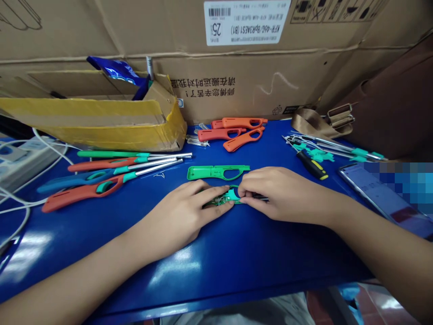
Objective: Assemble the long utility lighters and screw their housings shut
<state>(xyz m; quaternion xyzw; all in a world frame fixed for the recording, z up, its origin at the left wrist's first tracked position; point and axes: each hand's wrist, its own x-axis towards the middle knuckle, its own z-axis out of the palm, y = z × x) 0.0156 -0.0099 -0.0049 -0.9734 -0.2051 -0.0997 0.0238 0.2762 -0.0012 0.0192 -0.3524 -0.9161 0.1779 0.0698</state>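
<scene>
Positions are taken from the work piece, with twelve o'clock pointing away from the person. The work piece, an opened green plastic lighter-handle half with clear and turquoise inner parts (221, 199), lies on the glossy blue table (264, 262), between both hands and partly covered by them.

Left hand (192, 205), at nine o'clock: forefinger and thumb parted by a small gap, tips on opposite sides of the handle half, holding it against the table. Right hand (270, 192), at three o'clock: fingers curled, forefinger and thumb tips nearly together at the turquoise part; whether they grip it cannot be told. A slim dark piece shows beneath this hand, mostly hidden.

Just beside, at eleven o'clock: a bare green plastic handle shell (203, 172). At twelve: red and orange plastic handle shells (221, 134), grouped. At nine: four long-necked lighters with coloured handles and metal tubes (84, 177). At two: a black-and-yellow screwdriver (311, 164), near metal rods with turquoise fittings (360, 154). At three: a dark-framed smartphone (382, 198). At ten: a yellow-taped cardboard box (128, 131).
</scene>
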